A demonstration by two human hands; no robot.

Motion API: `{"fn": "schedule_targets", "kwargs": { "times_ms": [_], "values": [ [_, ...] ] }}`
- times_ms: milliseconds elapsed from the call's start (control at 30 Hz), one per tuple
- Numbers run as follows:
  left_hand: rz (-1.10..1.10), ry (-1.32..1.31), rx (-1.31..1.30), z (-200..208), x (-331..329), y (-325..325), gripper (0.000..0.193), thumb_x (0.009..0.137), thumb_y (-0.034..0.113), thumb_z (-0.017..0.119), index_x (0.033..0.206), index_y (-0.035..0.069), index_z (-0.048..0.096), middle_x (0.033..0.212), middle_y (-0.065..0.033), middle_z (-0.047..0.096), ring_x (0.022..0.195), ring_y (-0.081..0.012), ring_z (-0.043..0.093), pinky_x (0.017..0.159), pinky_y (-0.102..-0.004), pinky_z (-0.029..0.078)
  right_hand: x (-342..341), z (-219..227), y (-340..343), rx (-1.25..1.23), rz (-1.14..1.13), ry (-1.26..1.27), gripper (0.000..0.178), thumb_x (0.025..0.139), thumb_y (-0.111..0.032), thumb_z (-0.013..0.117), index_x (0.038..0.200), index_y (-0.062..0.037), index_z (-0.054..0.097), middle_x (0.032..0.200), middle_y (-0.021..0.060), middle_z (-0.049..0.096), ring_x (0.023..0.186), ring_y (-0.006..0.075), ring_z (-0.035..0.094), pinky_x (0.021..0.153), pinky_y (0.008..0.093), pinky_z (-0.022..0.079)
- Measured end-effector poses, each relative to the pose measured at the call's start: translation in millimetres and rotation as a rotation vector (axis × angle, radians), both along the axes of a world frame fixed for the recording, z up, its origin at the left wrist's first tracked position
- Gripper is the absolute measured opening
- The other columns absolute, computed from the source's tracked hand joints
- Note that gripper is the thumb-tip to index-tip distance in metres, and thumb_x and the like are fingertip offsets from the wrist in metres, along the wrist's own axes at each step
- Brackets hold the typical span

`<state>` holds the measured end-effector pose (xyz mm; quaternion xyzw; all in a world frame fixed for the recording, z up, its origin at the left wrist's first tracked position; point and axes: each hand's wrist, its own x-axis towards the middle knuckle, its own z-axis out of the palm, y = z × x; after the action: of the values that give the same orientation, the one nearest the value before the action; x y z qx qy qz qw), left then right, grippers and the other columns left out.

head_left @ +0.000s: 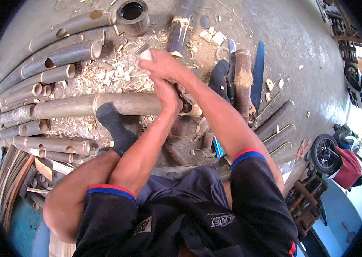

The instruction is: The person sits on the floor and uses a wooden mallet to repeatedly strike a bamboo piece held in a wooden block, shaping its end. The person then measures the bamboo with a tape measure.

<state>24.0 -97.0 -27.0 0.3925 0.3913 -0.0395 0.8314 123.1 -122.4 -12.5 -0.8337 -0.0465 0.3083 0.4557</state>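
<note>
My right hand (162, 65) is closed around a pale, rounded piece (146, 56) whose end shows past the fingers; the rest of it is hidden. Just below, my left hand (167, 95) is closed too, its fingers wrapped round something that the wrist and the right arm mostly cover. Both hands are above the right end of a long bamboo pole (65, 107) lying across in front of me. Close to the left hand, a dark opening (186, 106) shows in that pole. My foot in a dark sock (114, 124) rests against the pole.
Several bamboo poles with cut holes (57, 60) lie at the left. Pale wood chips (91, 79) cover the floor. A bamboo cup of dark liquid (133, 21) stands far off. On the right lie a knife (232, 64), a bamboo piece (243, 81) and a handsaw (258, 73).
</note>
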Motion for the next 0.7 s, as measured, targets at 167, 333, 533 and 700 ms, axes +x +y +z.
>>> {"fn": "schedule_targets", "kwargs": {
  "times_ms": [167,333,533,700],
  "values": [
    [-0.527,-0.002,0.075,10.2,15.0,-0.7,0.076,0.105,0.071,0.016,0.097,0.009,0.06,0.079,-0.0038,0.063,0.06,-0.015,0.057,0.051,-0.0323,0.045,-10.8,-24.0,-39.7,0.188,-0.535,0.042,0.046,0.088,-0.043,0.072,0.101,0.0011,0.073,0.09,0.0153,0.072,0.079,0.0262,0.068,0.072,0.0403,0.053],
    [-1.149,-0.074,0.151,24.9,30.2,-24.4,0.086,0.101,0.076,0.021,0.073,0.005,0.059,0.059,-0.0071,0.056,0.045,-0.0179,0.053,0.049,-0.0341,0.045,-62.0,30.1,-99.8,0.345,-1.1,-0.036,0.021,0.099,-0.027,0.064,0.099,-0.0062,0.064,0.08,0.0016,0.061,0.069,0.0131,0.055,0.06,0.0337,0.046],
    [-1.713,-0.579,0.523,0.2,-10.1,-48.3,0.09,0.1,0.076,0.03,0.085,-0.005,0.068,0.067,-0.0112,0.062,0.054,-0.0232,0.058,0.055,-0.0411,0.048,-159.6,29.3,-111.7,0.512,-1.696,-0.206,0.02,0.103,-0.026,0.061,0.103,-0.0061,0.059,0.082,0.004,0.058,0.068,0.0164,0.06,0.058,0.033,0.051],
    [-1.2,-0.26,0.391,-12.5,1.0,-30.0,0.086,0.101,0.074,0.03,0.092,-0.003,0.067,0.073,-0.011,0.063,0.067,-0.0215,0.06,0.063,-0.0409,0.05,-98.5,17.1,-104.4,0.591,-1.205,-0.239,0.031,0.098,-0.027,0.065,0.114,0.0003,0.066,0.079,0.0058,0.063,0.076,0.0209,0.063,0.07,0.0364,0.054]
  ]
}}
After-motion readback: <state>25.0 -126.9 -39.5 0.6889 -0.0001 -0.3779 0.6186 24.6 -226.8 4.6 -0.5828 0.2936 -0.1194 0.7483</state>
